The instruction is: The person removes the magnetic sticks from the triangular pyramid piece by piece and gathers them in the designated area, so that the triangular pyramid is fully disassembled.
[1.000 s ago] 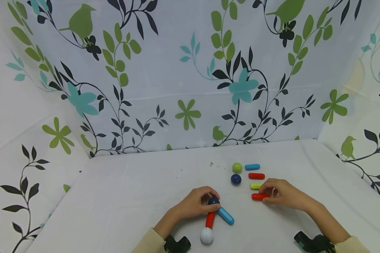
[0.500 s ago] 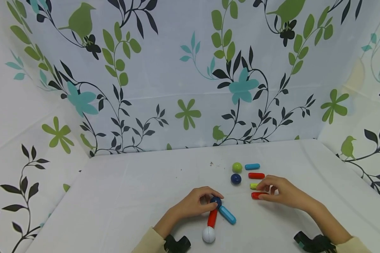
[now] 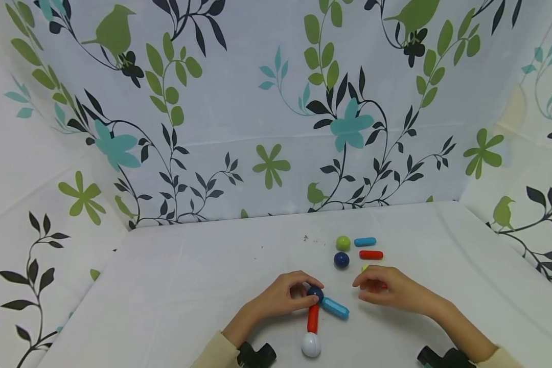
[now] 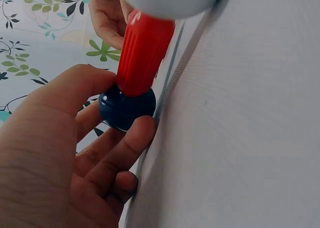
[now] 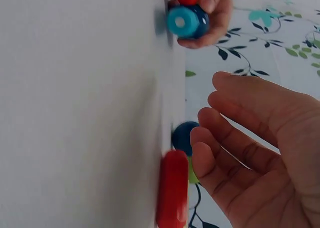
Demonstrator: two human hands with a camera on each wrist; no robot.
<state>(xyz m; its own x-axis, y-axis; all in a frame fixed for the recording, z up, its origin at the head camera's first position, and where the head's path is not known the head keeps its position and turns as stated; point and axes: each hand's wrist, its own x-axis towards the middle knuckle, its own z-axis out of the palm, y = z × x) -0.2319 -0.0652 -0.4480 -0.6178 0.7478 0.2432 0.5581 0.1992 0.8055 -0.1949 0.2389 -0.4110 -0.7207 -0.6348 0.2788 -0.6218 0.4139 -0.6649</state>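
Observation:
My left hand (image 3: 282,295) pinches a dark blue ball (image 4: 125,108) between thumb and fingers. A red rod (image 3: 313,320) joins that ball to a white ball (image 3: 311,345) nearer me. From the same blue ball a light blue rod (image 3: 335,308) sticks out to the right, its far end free. My right hand (image 3: 392,289) hovers to the right of this assembly with fingers loosely bent and nothing between them. Below it, a loose red rod (image 5: 173,190) lies on the table, mostly hidden by the hand in the head view.
Past my right hand lie a green ball (image 3: 343,243), another dark blue ball (image 3: 341,260), a light blue rod (image 3: 365,242), a second loose red rod (image 3: 371,254) and a mostly covered yellow-green rod (image 3: 364,268). A patterned cloth (image 3: 239,117) hangs behind the white table (image 3: 188,286).
My right hand has left the loose red rod and moved left toward the assembly, holding nothing. The held assembly has shifted slightly right and turned, its blue rod now pointing more to the right.

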